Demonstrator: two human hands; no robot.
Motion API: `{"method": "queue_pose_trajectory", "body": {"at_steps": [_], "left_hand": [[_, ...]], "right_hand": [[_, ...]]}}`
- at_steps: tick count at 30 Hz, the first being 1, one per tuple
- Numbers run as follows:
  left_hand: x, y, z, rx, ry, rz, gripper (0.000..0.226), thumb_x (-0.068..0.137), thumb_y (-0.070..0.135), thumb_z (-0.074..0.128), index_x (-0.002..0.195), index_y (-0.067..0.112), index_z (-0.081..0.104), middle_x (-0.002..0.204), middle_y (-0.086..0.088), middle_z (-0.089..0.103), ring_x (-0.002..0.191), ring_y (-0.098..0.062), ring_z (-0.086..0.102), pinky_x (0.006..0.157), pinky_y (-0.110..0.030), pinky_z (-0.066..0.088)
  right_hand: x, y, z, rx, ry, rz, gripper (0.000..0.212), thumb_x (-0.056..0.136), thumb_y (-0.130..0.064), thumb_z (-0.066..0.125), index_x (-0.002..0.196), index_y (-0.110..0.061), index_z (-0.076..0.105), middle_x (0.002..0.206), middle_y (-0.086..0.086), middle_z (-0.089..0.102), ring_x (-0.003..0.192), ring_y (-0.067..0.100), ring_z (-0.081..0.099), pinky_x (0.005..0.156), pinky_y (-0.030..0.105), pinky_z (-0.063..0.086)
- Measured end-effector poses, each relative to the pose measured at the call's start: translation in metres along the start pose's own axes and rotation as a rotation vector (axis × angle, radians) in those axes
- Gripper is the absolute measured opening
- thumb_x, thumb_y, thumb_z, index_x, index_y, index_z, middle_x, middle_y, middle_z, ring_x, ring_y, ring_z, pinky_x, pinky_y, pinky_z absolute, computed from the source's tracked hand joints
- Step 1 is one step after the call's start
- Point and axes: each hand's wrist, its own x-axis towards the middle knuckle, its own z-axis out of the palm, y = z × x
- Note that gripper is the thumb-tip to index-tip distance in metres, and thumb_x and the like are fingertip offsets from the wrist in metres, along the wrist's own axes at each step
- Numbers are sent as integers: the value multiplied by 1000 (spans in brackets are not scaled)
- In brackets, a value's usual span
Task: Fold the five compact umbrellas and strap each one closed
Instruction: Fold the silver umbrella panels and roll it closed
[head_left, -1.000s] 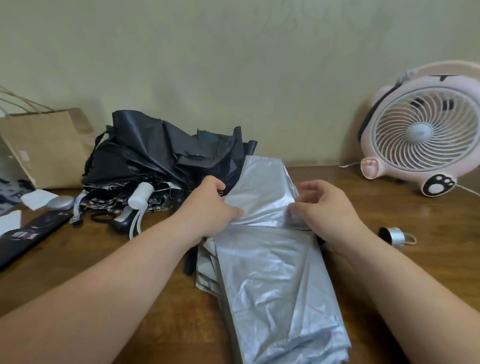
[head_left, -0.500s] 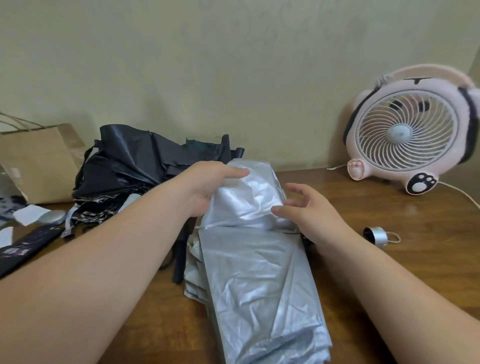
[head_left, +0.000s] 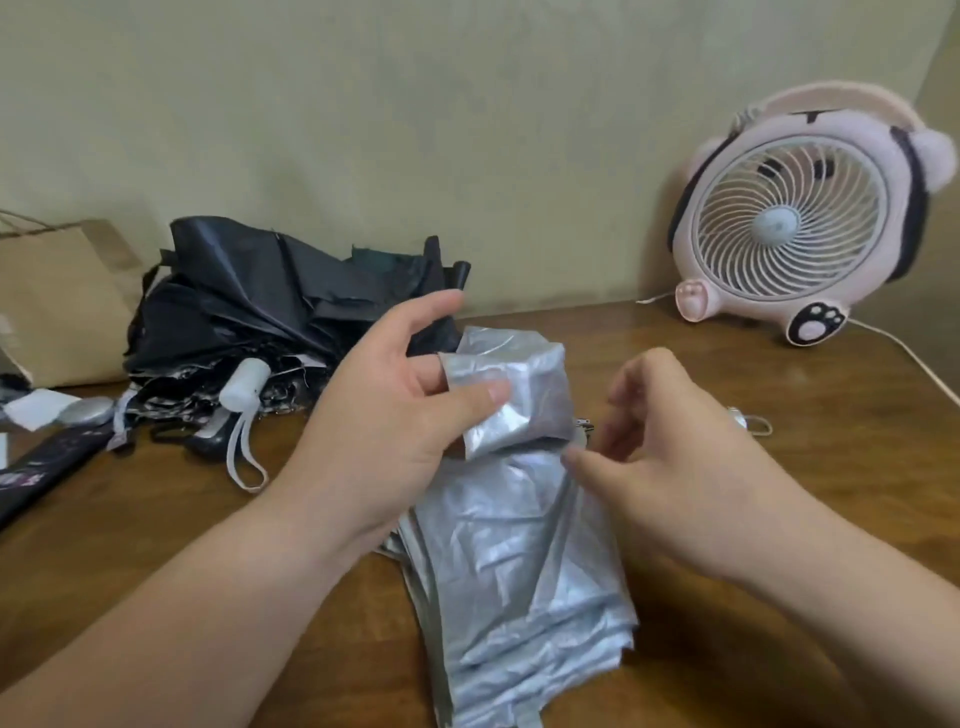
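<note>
You are working on a silver umbrella (head_left: 519, 571), which is lying on the table (head_left: 857, 415) to the left of the pink fan (head_left: 789, 223) and nearer to you. Your left grip (head_left: 395, 410) is pinching the umbrella's folded-over top end between thumb and fingers. Your right grip (head_left: 691, 457) is blurred and hovering at the fabric's fan-side edge with fingers loosely curled. I cannot tell whether it is pinching anything. Black umbrellas (head_left: 249, 312) are lying in a heap far left of the fan.

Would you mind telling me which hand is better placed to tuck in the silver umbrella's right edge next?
Probably the right hand: it seems to hold nothing and hovers at the silver umbrella's right edge, while the left hand pinches the folded-over flap.
</note>
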Motion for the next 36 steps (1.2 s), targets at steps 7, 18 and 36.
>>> {"method": "queue_pose_trajectory", "body": {"at_steps": [7,18,36], "left_hand": [[-39,-35,1,24,7,-120,53,69,18,91,116,23,69,97,-16,78,93,-32,75,86,-48,59],[-53,-58,16,-492,244,-334,56,67,8,78,119,13,59,105,-19,76,97,-33,75,87,-49,57],[-15,-55,1,-574,-299,-620,47,73,3,62,116,-14,69,128,-34,62,123,-47,60,105,-55,50]], "right_hand": [[-79,50,47,-459,-95,-554,54,94,-72,38,122,-36,67,141,-13,61,137,9,52,111,38,40],[-88,52,49,-325,-145,-419,59,95,-74,32,128,-38,64,135,-22,62,130,-3,54,105,32,49],[-91,54,54,-221,-68,-396,49,80,-65,60,118,-36,70,128,-25,63,123,-7,56,108,31,44]]}}
